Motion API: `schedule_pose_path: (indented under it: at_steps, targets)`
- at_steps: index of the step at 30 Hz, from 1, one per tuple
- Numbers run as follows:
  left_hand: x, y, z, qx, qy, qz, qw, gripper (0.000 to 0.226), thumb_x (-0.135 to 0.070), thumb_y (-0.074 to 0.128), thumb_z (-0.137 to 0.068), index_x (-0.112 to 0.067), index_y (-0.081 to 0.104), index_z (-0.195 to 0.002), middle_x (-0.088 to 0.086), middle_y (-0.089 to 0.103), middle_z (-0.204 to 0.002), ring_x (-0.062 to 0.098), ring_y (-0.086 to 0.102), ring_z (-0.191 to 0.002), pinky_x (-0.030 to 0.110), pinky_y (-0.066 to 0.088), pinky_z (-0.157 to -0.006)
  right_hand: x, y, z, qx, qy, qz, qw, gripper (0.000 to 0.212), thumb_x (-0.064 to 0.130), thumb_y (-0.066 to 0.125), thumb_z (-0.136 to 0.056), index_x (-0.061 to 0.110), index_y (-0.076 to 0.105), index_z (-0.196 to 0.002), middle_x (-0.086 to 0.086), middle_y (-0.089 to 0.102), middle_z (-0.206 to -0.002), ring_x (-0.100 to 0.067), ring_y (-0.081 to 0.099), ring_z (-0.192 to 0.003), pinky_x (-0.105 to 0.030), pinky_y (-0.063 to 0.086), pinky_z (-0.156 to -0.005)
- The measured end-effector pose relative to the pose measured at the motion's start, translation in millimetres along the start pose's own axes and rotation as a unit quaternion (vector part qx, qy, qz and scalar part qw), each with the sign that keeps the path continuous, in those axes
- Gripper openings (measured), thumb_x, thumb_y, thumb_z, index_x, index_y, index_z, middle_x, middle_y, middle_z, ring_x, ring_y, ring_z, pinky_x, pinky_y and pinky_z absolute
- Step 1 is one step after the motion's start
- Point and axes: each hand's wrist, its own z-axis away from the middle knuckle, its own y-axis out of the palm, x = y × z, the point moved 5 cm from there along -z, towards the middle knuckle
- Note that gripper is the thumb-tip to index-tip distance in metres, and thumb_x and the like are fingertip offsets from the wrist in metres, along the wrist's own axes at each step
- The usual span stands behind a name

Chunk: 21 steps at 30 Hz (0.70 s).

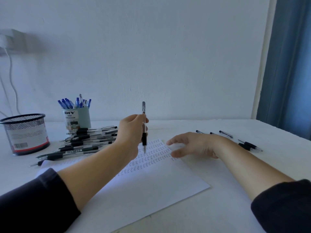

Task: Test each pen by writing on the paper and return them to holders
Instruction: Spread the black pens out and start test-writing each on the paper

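pen cup (76,117): "DIY", "DESK ORGANIZER" | paper (151,180): rows of small handwritten words, too small to read | mesh holder (25,134): label blurred

Home desk/study: white table (218,207) w/ pen holders (76,117), plain wall (151,47), blue curtain (289,64).

So all we see of the person is two arms coming in from about 7 and 5 o'clock. Both wear dark sleeves, navy or near black, plain fabric with no logo or print we can spot. The left sleeve (33,194) and right sleeve (284,204) are pushed up toward the elbows, cuffs bunched, forearms bare. The left hand (133,130) and right hand (193,145) have no rings, watch or bracelets that we can make out.
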Motion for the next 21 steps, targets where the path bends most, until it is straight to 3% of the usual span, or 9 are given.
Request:
schedule_pose_path:
  at_steps: [3, 6, 8, 11, 13, 16, 18, 21]
  targets:
    - [6.6, 0.9, -3.2, 0.000, -0.009, 0.002, 1.000, 0.019, -0.017, 0.055, -0.095, -0.007, 0.063, -0.081, 0.002, 0.048, -0.066, 0.016, 0.044, -0.059, 0.025, 0.041, -0.055, 12.9, -4.3, 3.1, -0.093, -0.046, -0.037, 0.994, 0.026, 0.042, 0.062, -0.086, 0.028, 0.062, -0.108, 0.002, 0.060, -0.123, -0.012, 0.054, -0.116, -0.030, 0.037, -0.103]
    - [10.7, 5.7, -1.1, 0.023, -0.016, 0.025, 0.999, 0.016, -0.014, 0.057, -0.094, -0.003, 0.062, -0.085, 0.005, 0.058, -0.069, 0.016, 0.055, -0.059, 0.024, 0.046, -0.054, 29.4, -4.0, 3.8, -0.151, -0.100, -0.072, 0.981, 0.021, 0.040, 0.058, -0.090, 0.021, 0.064, -0.095, 0.003, 0.067, -0.093, -0.012, 0.060, -0.091, -0.034, 0.043, -0.097]
    - [11.1, 11.4, 1.6, 0.049, -0.015, 0.040, 0.998, 0.009, -0.011, 0.058, -0.094, -0.002, 0.060, -0.093, 0.007, 0.063, -0.073, 0.016, 0.062, -0.063, 0.024, 0.049, -0.053, 37.3, -3.7, 3.9, -0.178, -0.124, -0.064, 0.974, 0.014, 0.033, 0.060, -0.091, 0.019, 0.064, -0.090, 0.004, 0.064, -0.075, -0.013, 0.056, -0.074, -0.032, 0.046, -0.081]
    - [10.8, 16.3, 4.5, 0.079, -0.015, 0.041, 0.996, 0.007, -0.010, 0.057, -0.094, -0.005, 0.057, -0.099, 0.009, 0.065, -0.080, 0.018, 0.065, -0.069, 0.024, 0.051, -0.053, 39.3, -9.4, 5.2, -0.224, -0.118, -0.026, 0.967, 0.013, 0.025, 0.062, -0.090, 0.025, 0.061, -0.077, 0.007, 0.060, -0.067, -0.007, 0.051, -0.060, -0.024, 0.038, -0.061]
    - [10.5, 14.2, 2.9, 0.074, -0.019, 0.012, 0.997, 0.010, -0.013, 0.057, -0.094, -0.008, 0.057, -0.102, 0.009, 0.065, -0.085, 0.018, 0.065, -0.071, 0.026, 0.051, -0.054, 29.6, -20.7, 6.6, -0.287, -0.065, 0.016, 0.956, 0.016, 0.028, 0.061, -0.089, 0.029, 0.059, -0.073, 0.008, 0.062, -0.075, -0.011, 0.055, -0.072, -0.026, 0.040, -0.070]
    - [7.6, 6.4, -3.1, 0.050, -0.014, -0.035, 0.998, 0.009, -0.014, 0.054, -0.095, -0.012, 0.056, -0.104, 0.008, 0.064, -0.087, 0.018, 0.061, -0.072, 0.027, 0.052, -0.057, -0.7, -45.4, 12.9, -0.379, 0.103, 0.137, 0.909, 0.011, 0.027, 0.055, -0.089, 0.024, 0.063, -0.083, 0.001, 0.066, -0.096, -0.026, 0.053, -0.101, -0.034, 0.033, -0.084]
    - [3.9, 0.0, -7.6, 0.034, -0.003, -0.057, 0.998, 0.007, -0.010, 0.051, -0.095, -0.013, 0.056, -0.100, 0.006, 0.062, -0.085, 0.017, 0.058, -0.072, 0.027, 0.050, -0.059, -23.1, -56.3, 20.7, -0.388, 0.208, 0.186, 0.878, 0.009, 0.019, 0.052, -0.087, 0.021, 0.060, -0.090, -0.005, 0.064, -0.105, -0.029, 0.051, -0.107, -0.035, 0.030, -0.083]
    - [-2.8, -11.5, -15.4, 0.012, 0.014, -0.078, 0.997, 0.012, -0.006, 0.048, -0.095, -0.012, 0.057, -0.091, 0.005, 0.060, -0.083, 0.017, 0.056, -0.071, 0.028, 0.049, -0.059, -46.6, -62.1, 28.9, -0.367, 0.299, 0.182, 0.862, 0.008, 0.011, 0.049, -0.087, 0.016, 0.051, -0.092, -0.007, 0.059, -0.109, -0.028, 0.048, -0.110, -0.035, 0.030, -0.090]
